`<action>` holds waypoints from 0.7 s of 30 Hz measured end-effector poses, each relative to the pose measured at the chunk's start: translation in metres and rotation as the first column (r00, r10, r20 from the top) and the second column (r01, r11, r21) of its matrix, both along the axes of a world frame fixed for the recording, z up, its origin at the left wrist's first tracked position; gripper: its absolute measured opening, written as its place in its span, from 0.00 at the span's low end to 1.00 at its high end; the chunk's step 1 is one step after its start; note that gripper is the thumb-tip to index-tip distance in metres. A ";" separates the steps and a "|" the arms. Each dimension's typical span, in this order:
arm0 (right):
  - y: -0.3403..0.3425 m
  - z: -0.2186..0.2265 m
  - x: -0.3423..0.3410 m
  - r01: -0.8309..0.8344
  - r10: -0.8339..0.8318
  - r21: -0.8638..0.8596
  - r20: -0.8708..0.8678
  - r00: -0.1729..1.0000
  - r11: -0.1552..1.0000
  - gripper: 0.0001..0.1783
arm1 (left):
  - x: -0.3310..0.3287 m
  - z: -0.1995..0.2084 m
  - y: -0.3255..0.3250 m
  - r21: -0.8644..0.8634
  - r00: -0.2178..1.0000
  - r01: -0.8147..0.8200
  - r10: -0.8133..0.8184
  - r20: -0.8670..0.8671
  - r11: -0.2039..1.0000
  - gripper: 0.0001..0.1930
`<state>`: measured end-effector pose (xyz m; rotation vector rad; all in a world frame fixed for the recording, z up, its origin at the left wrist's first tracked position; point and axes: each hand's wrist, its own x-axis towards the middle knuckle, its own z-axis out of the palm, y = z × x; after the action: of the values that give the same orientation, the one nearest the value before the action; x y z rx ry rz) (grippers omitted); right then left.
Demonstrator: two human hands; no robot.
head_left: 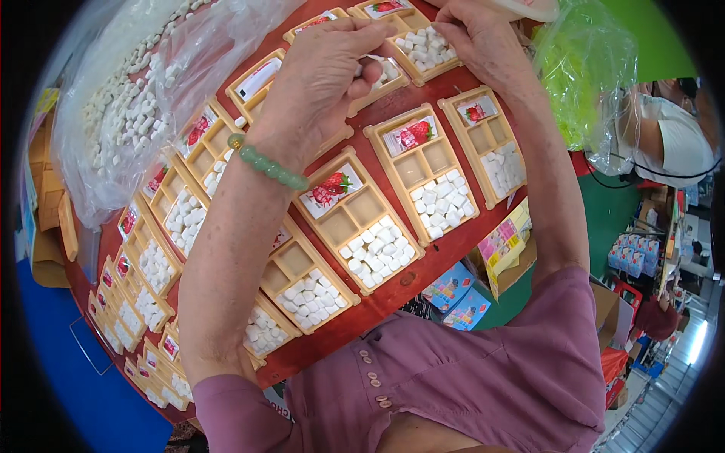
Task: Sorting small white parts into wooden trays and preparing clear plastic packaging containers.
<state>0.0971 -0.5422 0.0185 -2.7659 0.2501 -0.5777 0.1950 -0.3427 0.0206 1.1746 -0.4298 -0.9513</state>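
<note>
left hand [321, 72] over far trays on red table [393, 291], fingers curled together, pinching small white cube; cube mostly hidden behind fingers. right hand [472, 34] at filled tray [423, 49] near far table edge, fingertips bunched on white cubes there; grip content not discernible. green bead bracelet [268, 162] on left wrist. rows of tan compartment trays, each with strawberry sachet [328, 189] and heap of white cubes [376, 249]. clear bag of cubes [124, 106] at left. green plastic bag [585, 68] at right.
</note>
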 end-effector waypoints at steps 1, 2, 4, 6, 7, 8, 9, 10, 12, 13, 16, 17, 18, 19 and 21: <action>0.001 0.000 0.001 -0.003 0.003 0.000 0.000 1.000 1.000 0.07 | 0.001 -0.001 0.002 0.000 1.000 -0.003 0.003 0.000 1.000 0.13; 0.004 -0.001 0.001 0.009 -0.009 0.016 -0.015 1.000 1.000 0.07 | 0.002 -0.003 0.004 0.007 1.000 -0.004 0.004 -0.004 1.000 0.13; 0.011 0.001 0.001 0.019 -0.018 0.032 -0.032 0.999 0.999 0.07 | 0.004 -0.005 0.007 0.014 1.000 -0.007 0.008 -0.009 1.000 0.13; 0.019 0.005 0.002 0.044 -0.045 -0.034 -0.032 0.998 0.998 0.07 | 0.005 -0.006 0.010 0.023 1.000 -0.002 0.003 -0.009 1.000 0.13; 0.019 0.005 0.001 0.043 -0.044 -0.032 -0.032 0.998 0.999 0.07 | 0.005 -0.005 0.010 0.025 1.000 -0.003 0.003 -0.009 1.000 0.13; 0.017 0.004 0.001 0.028 -0.030 -0.058 -0.023 0.999 0.998 0.07 | 0.005 -0.005 0.010 0.014 1.000 -0.001 0.002 -0.021 1.000 0.10; 0.017 0.002 0.001 0.013 -0.015 -0.083 -0.014 1.000 0.996 0.07 | 0.005 -0.005 0.011 0.002 0.999 0.000 0.000 -0.034 1.000 0.08; 0.017 0.000 0.001 0.013 -0.014 -0.084 -0.016 1.000 0.996 0.07 | 0.005 -0.006 0.011 0.002 0.999 0.000 0.000 -0.036 1.000 0.08; 0.017 -0.004 0.000 0.018 -0.021 -0.144 -0.018 1.000 0.989 0.06 | 0.003 -0.006 0.011 0.000 0.998 0.005 -0.005 -0.055 1.000 0.08; 0.016 -0.005 0.001 0.017 -0.020 -0.145 -0.020 1.000 0.989 0.06 | 0.002 -0.006 0.012 0.000 0.998 0.004 -0.004 -0.057 1.000 0.08; 0.015 -0.004 0.004 -0.031 0.026 -0.163 -0.032 0.999 0.986 0.06 | 0.001 -0.006 0.012 0.040 1.000 -0.007 0.008 -0.021 0.999 0.13; 0.016 -0.001 0.005 -0.021 0.009 -0.147 -0.082 0.997 0.989 0.06 | 0.001 -0.006 0.013 0.040 1.000 -0.004 0.005 -0.017 0.999 0.13; 0.017 0.002 0.007 -0.010 -0.007 -0.130 -0.132 0.991 0.991 0.07 | 0.001 -0.006 0.013 0.041 1.000 -0.001 0.002 -0.013 0.999 0.13; 0.018 0.006 0.007 -0.012 -0.006 -0.131 -0.133 0.991 0.991 0.07 | 0.002 -0.006 0.014 0.040 1.000 -0.003 0.003 -0.014 0.999 0.13; 0.020 0.013 0.004 -0.105 0.090 -0.100 -0.145 0.985 0.989 0.08 | 0.002 -0.007 0.015 0.016 1.000 0.009 -0.008 -0.024 1.000 0.13</action>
<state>0.1006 -0.5225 0.0319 -2.9076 0.1159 -0.3836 0.1970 -0.3276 0.0134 1.1761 -0.4089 -0.9768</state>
